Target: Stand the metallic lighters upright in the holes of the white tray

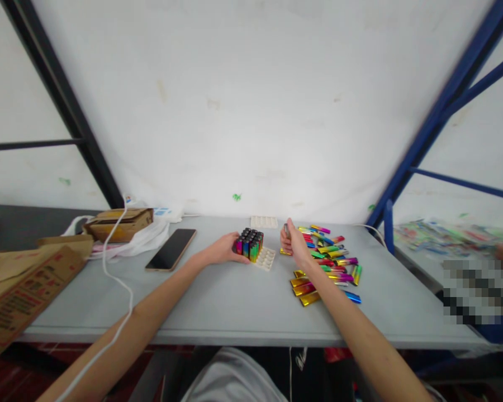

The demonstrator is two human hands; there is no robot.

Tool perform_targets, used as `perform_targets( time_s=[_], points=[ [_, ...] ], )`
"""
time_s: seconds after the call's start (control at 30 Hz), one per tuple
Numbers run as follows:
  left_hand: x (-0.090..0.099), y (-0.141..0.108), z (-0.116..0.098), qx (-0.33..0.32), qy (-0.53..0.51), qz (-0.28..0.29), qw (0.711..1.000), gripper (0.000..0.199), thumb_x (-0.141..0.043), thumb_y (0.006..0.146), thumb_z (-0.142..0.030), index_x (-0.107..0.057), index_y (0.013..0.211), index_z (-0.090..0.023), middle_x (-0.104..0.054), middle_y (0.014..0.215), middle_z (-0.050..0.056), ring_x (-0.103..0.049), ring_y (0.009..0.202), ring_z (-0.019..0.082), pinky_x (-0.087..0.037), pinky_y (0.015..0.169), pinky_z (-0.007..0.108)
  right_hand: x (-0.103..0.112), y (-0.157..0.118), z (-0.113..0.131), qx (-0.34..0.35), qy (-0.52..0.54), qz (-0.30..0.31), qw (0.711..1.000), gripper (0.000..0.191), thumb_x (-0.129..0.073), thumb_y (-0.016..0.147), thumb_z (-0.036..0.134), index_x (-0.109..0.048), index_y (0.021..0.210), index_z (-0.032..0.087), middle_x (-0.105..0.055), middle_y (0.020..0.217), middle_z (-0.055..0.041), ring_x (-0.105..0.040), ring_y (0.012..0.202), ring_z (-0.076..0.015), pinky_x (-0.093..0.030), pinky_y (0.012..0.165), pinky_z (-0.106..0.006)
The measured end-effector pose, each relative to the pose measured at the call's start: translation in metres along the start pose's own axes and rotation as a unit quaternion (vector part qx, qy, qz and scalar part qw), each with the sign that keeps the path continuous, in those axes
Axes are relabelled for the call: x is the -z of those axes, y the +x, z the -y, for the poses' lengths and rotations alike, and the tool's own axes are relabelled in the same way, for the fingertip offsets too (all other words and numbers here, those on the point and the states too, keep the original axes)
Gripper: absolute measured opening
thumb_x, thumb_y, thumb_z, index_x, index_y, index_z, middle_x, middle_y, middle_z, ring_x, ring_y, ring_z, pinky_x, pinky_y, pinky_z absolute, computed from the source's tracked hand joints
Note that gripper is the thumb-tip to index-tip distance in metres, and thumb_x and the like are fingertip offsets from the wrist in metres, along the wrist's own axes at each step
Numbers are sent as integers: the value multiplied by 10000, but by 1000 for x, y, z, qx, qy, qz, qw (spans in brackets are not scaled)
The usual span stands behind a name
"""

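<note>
Several shiny coloured cylinders with black tops (250, 242) stand upright in close rows on the left part of a cream tray (266, 259); round hollows show bare on its right part. My left hand (230, 249) is curved around the left side of these cylinders, thumb at the front, fingers behind. To the right of the tray, my right hand (292, 239) is raised a little above the table with a small dark-ended cylinder (286, 229) between thumb and fingers. Beyond and beside it lies a loose pile of metallic coloured cylinders (331, 262), on their sides.
A second cream tray (264, 222) lies near the wall. A phone (171, 249), cardboard boxes (121, 223) and a white cable (118, 273) are on the left. At the right edge, a blue frame (430, 125) stands before another table with blurred items and part of a person's hand.
</note>
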State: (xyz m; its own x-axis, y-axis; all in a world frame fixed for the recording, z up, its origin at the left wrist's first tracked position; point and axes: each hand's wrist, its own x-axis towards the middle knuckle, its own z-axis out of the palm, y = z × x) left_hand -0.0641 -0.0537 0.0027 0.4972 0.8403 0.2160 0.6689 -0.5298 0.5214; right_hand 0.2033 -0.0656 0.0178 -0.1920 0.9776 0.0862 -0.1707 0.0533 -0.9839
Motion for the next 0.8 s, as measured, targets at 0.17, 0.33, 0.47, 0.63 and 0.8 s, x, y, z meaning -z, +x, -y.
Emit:
perform_targets(
  time_s=[0.17,0.33,0.47,0.63,0.8],
  points=[
    [2,-1,-1,14,1,4,1000,777,-838,560,-727,-669,1084,-180,-725,1080,92,-674,980,314,-535,871,402,-7,2,-6,-32,-12,-68,997,560,-397,912,686,-229,586,263,-166,453,96,-117,385,-71,-104,368,-220],
    [2,-1,-3,21,7,6,1000,720,-835,571,-726,-672,1009,-178,-712,1030,86,-678,933,303,-544,841,393,-12,-1,-11,-21,-8,-100,995,480,-412,906,586,-255,588,262,-188,463,94,-133,380,-71,-90,367,-213],
    [2,-2,-4,23,9,2,1000,730,-840,563,-730,-686,1012,-176,-714,1039,87,-671,935,301,-542,838,393,-10,-1,-12,-36,-27,-77,996,495,-424,903,615,-294,584,259,-218,447,88,-169,371,-77,-120,366,-217],
    [3,-2,-5,16,4,-5,1000,735,-839,556,-733,-709,1026,-182,-723,1015,76,-668,937,302,-537,844,386,-10,-1,-13,-24,-74,-57,995,506,-408,902,639,-311,575,265,-253,425,72,-209,372,-94,-170,371,-239],
    [2,-2,-5,16,17,5,1000,727,-827,584,-735,-694,1031,-178,-714,1057,97,-669,939,303,-536,842,393,-8,-1,-15,31,-82,-53,995,515,-391,906,609,-287,541,261,-236,442,65,-188,382,-84,-137,376,-232]
  ],
)
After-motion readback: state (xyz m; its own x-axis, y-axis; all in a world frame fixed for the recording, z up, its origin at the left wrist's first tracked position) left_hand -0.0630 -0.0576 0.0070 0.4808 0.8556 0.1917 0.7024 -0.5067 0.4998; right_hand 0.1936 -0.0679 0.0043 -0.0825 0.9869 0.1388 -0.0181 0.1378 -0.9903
